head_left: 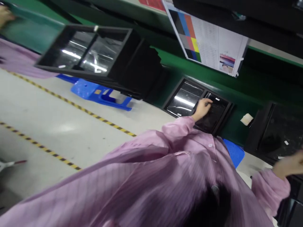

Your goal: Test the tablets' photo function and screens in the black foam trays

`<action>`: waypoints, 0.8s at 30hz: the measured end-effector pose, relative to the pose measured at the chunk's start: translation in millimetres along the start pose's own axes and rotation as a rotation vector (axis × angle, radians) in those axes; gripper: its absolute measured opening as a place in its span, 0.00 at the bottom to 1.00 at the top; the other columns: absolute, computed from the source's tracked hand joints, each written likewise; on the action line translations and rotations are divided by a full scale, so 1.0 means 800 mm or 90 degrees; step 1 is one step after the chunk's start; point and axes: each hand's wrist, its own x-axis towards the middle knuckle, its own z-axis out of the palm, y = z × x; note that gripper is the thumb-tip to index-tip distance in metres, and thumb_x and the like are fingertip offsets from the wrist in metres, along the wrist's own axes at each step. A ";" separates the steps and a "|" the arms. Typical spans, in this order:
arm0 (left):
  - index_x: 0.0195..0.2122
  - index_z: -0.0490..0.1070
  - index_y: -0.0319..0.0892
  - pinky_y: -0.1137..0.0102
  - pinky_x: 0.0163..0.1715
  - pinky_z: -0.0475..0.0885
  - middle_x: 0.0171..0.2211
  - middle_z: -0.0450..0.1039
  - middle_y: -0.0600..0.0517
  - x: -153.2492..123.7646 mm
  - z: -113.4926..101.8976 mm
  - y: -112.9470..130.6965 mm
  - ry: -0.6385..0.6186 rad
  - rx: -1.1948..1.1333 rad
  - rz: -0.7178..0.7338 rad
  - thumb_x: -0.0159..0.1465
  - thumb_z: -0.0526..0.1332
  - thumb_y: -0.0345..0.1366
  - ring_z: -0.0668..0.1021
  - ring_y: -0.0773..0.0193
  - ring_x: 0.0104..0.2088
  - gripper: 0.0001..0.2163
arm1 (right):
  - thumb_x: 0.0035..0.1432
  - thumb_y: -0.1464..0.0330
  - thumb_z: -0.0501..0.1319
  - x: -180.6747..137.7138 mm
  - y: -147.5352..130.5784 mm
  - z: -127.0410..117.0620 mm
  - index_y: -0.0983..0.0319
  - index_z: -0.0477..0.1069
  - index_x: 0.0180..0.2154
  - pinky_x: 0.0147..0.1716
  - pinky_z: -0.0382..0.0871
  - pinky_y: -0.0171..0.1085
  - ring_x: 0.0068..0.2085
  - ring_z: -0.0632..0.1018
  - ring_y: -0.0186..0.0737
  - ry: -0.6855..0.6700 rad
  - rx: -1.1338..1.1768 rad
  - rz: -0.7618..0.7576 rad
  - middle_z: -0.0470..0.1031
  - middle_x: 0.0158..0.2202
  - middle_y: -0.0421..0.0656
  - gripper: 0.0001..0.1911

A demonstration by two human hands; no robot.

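My left hand [202,108] is over a black tray [172,96] that holds glossy dark panels with small white labels. Its fingers are curled in toward each other above the right-hand panel [215,112]; something small and dark shows at the fingertips, too unclear to name. At the right edge, my right hand [289,165] is blurred and partly cut off by the frame. It is beside a second black tray [265,126] with a dark labelled panel [282,129]; whether it touches that tray is not clear.
A tall stack of black trays [142,66] stands left on the green bench [236,126]. A small pale block [246,119] lies between the trays. Above hangs a printed sheet [208,41]. Blue stools [94,91] sit below. Another person's hand [6,15] shows far left.
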 end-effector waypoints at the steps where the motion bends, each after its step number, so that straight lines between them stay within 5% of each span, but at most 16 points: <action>1: 0.46 0.79 0.40 0.53 0.68 0.66 0.54 0.79 0.42 0.013 -0.030 -0.023 0.043 0.061 -0.047 0.64 0.58 0.26 0.75 0.51 0.59 0.13 | 0.65 0.51 0.56 -0.031 -0.017 0.029 0.36 0.81 0.50 0.65 0.66 0.76 0.62 0.78 0.67 -0.063 0.007 -0.046 0.82 0.52 0.42 0.18; 4: 0.48 0.76 0.37 0.53 0.69 0.63 0.58 0.75 0.38 0.030 -0.103 -0.077 0.082 0.139 -0.110 0.64 0.59 0.27 0.71 0.48 0.62 0.13 | 0.69 0.58 0.55 -0.122 -0.057 0.114 0.55 0.82 0.50 0.64 0.68 0.72 0.60 0.79 0.63 -0.369 0.002 -0.113 0.82 0.53 0.53 0.19; 10: 0.54 0.74 0.38 0.47 0.70 0.59 0.66 0.66 0.35 -0.021 -0.181 -0.155 0.115 0.230 -0.206 0.65 0.66 0.38 0.64 0.38 0.67 0.17 | 0.70 0.65 0.56 -0.261 -0.086 0.220 0.57 0.81 0.55 0.69 0.63 0.65 0.71 0.66 0.64 -0.829 -0.067 -0.311 0.68 0.70 0.55 0.19; 17: 0.59 0.71 0.34 0.44 0.74 0.52 0.73 0.54 0.29 -0.110 -0.195 -0.218 0.098 0.210 -0.266 0.65 0.69 0.39 0.58 0.33 0.74 0.23 | 0.67 0.65 0.65 -0.316 -0.111 0.280 0.57 0.76 0.64 0.74 0.55 0.66 0.76 0.60 0.63 -1.020 -0.146 -0.539 0.58 0.77 0.54 0.25; 24: 0.57 0.73 0.35 0.44 0.73 0.55 0.73 0.56 0.29 -0.122 -0.196 -0.218 0.121 0.143 -0.257 0.69 0.67 0.39 0.61 0.34 0.73 0.18 | 0.63 0.66 0.71 -0.313 -0.145 0.302 0.55 0.81 0.57 0.75 0.53 0.65 0.76 0.62 0.61 -1.128 -0.162 -0.683 0.60 0.77 0.51 0.21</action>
